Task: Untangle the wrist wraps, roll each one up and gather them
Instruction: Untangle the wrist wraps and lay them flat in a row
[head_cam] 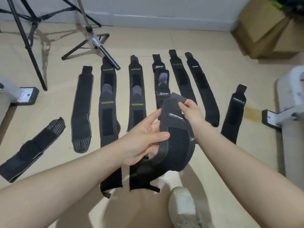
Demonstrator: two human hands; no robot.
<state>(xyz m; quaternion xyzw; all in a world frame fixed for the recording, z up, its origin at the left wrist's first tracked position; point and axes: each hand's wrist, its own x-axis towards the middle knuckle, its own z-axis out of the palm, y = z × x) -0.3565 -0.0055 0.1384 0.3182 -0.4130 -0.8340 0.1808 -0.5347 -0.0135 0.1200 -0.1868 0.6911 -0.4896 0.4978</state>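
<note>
- Evidently the untangling is judged largely done: eight wrist wraps are laid out flat and apart in a rough fan on the floor [213, 51], none of them knotted with a neighbour.
- From the left, a striped wrap [31, 148] lies slanted, a grey-edged wrap [82, 111] beside it, then two wraps lettered in yellow-green [107, 102] [137, 99], a shorter white-lettered wrap [162, 83], two plain wraps [181, 78] [204, 92], and a last wrap [234, 112] set off to the right.
- No finished roll is seen anywhere on the floor, so the rolling is judged barely begun and the gathering not started.
- One dark wrap [176, 145] is held up between both hands, above the near ends of the middle wraps; it is bent into a loose open curve, not a tight coil.
- The left hand [139, 143] is closed loosely on the wrap's lower part, thumb laid over its edge and fingers behind it.
- The right hand [192, 116] pinches the upper end near the white lettering, the grey end tab standing out past the fingertips.
- A further dark strap [143, 178] hangs below the held wrap; whether it is part of the same wrap cannot be told.
- A pale shoe [182, 208] is seen at the bottom edge, a tripod [92, 38] lies across the far end of one lettered wrap, and cardboard boxes [266, 30] stand at the far right.
- What remains: every laid-out wrap is yet to be rolled, then collected.
</note>
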